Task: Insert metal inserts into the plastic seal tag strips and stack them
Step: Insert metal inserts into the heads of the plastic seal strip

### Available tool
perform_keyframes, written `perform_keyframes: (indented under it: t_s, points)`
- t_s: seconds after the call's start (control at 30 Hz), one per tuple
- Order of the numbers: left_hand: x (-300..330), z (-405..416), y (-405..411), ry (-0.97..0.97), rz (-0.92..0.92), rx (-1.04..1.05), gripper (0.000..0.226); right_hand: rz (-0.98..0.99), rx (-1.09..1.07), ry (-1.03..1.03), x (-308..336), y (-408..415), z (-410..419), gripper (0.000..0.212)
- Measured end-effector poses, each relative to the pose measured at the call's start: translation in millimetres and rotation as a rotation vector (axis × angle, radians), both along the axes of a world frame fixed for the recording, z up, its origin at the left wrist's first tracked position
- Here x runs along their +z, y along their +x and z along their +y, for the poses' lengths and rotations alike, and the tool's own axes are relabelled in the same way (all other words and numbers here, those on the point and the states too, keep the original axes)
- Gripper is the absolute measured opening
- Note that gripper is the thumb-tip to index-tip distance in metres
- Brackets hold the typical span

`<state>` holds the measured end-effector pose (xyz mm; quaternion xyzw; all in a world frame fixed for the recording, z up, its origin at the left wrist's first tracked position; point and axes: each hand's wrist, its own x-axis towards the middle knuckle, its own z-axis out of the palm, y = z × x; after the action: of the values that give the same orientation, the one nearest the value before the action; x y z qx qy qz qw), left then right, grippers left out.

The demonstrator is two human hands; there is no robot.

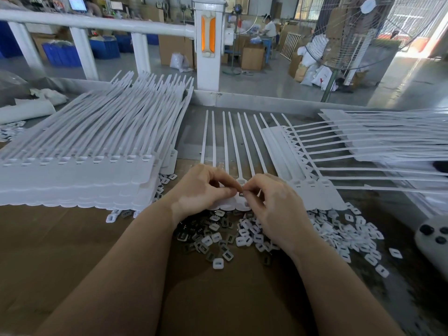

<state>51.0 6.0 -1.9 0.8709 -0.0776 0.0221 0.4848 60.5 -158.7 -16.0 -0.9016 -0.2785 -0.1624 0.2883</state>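
Observation:
A white seal tag strip (238, 141) lies in the middle of the table with its thin tails pointing away from me. My left hand (206, 187) and my right hand (269, 200) meet over its tag end, fingers curled. Between their fingertips a small grey metal insert (241, 194) is pinched just below one of the strip's sockets (242, 182). Loose dark metal inserts (194, 236) and white plastic caps (244, 241) lie in a heap under my wrists. A tall stack of strips (80, 151) stands at the left.
More strips (363, 146) fan out at the right, tails pointing right. Caps (358, 236) are scattered at the right, beside a white device (434, 236) at the table's edge. A white railing (97, 23) and post (208, 44) stand behind the table, a fan (358, 32) at back right.

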Motion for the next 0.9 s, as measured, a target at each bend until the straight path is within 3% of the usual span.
perform_keyframes:
  t_s: [0.37, 0.53, 0.9]
  points:
    - [-2.8, -3.2, 2.1, 0.052, -0.087, 0.041, 0.005, 0.052, -0.033, 0.123, 1.4, -0.2, 0.7, 0.013]
    - [-5.9, -6.2, 6.5, 0.066, -0.140, 0.170, 0.008, -0.044, -0.282, -0.062, -1.4, 4.2, -6.4, 0.026]
    - [-10.7, -7.3, 11.2, 0.164, -0.190, 0.275, 0.019, 0.069, -0.227, -0.097, 0.3, 2.6, -6.1, 0.024]
